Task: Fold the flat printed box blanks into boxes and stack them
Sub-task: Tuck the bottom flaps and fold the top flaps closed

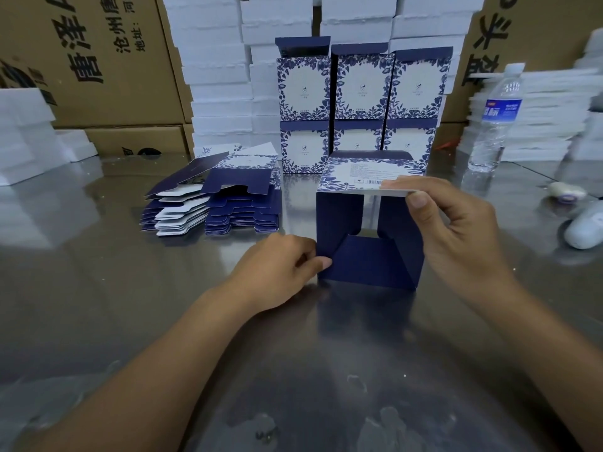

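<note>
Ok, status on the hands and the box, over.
Left hand pinches lower left corner of half-folded navy blue card box. Right hand pinches its top edge. Near end not yet closed. Nothing blocking.

Carton (98, 60) reads 沧州, 地址 (sideways); box (365, 176) print too small.

Reflective metal counter (98, 288) noted, smudged in foreground. Clear water bottle (494, 122), blue label, stood upright at right rear of counter. Brown cartons (98, 60) with black printed characters stacked at rear, left and right. White foam pieces (218, 76) piled high at centre rear. Lower foam piles (26, 135) observed at far left and right. Two white rounded objects (584, 230) recorded at right edge, not identified.
</note>
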Available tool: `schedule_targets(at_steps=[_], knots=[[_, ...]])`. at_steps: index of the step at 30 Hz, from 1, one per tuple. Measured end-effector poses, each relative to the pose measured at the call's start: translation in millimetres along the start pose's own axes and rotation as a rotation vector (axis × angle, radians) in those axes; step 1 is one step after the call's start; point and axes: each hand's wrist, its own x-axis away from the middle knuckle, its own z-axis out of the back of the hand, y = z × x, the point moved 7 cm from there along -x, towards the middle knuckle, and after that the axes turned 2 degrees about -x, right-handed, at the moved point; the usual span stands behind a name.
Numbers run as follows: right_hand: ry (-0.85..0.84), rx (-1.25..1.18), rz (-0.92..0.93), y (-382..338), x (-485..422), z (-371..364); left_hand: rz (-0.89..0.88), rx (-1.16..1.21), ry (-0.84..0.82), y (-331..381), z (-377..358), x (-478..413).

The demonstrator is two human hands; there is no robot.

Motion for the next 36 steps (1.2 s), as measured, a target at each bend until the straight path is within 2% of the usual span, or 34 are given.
schedule_targets(at_steps=[5,9,14,18,21,23,26,29,32,36], knots=[[-0.004,0.002,0.012,1,0,0,-0.008,-0.032,-0.086,-2,-7,1],[-0.014,0.006,0.024,2,0,0,-0.009,0.027,0.007,1,-4,2],[-0.006,-0.052,-0.054,5,0,0,0.004,0.075,0.009,1,-5,2],[-0.022,0.15,0.024,2,1,-1,-0.069,0.053,-0.019,6,-8,3],[0.002,0.247,0.046,5,3,1,-0.09,0.16,-0.048,10,-7,4],[0.019,0.297,0.071,4,3,2,-0.09,0.279,0.036,13,6,4],[0.046,0.371,0.145,-3,3,3,-0.126,0.387,0.33,21,37,10],[0.046,0.359,0.176,-10,4,2,-0.24,0.347,0.581,41,64,22],[0.011,0.297,0.209,-16,7,-6,-0.365,0.246,0.624,61,69,29],[0.055,0.196,0.219,-24,10,-10,-0.391,0.177,0.624,70,64,32]])
